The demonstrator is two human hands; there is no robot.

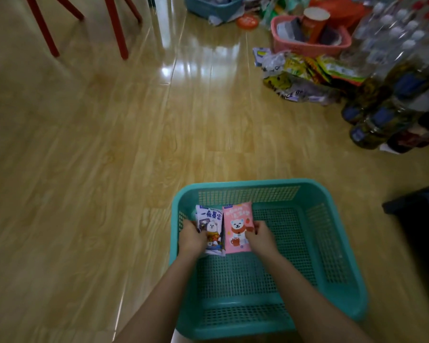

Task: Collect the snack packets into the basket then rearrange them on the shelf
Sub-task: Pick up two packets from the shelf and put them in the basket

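Note:
A teal mesh basket (337, 246) sits on the wooden floor right in front of me. In its far left corner my left hand (191, 237) grips a small stack of blue-and-white snack packets (210, 219) printed with a cartoon bear. Beside them stands a pink snack packet (235, 222) with a white bear, and my right hand (259, 237) holds it by its right edge. Both packets lie side by side, touching, inside the basket. More snack packets (305, 70) lie in a loose heap on the floor at the far right.
A pink basket (307, 47) with a paper cup and a blue basket (216, 9) stand at the back. Packs of bottles (386, 95) crowd the right side. Red chair legs (114, 26) stand at the far left. A dark object (416, 214) lies right of the teal basket.

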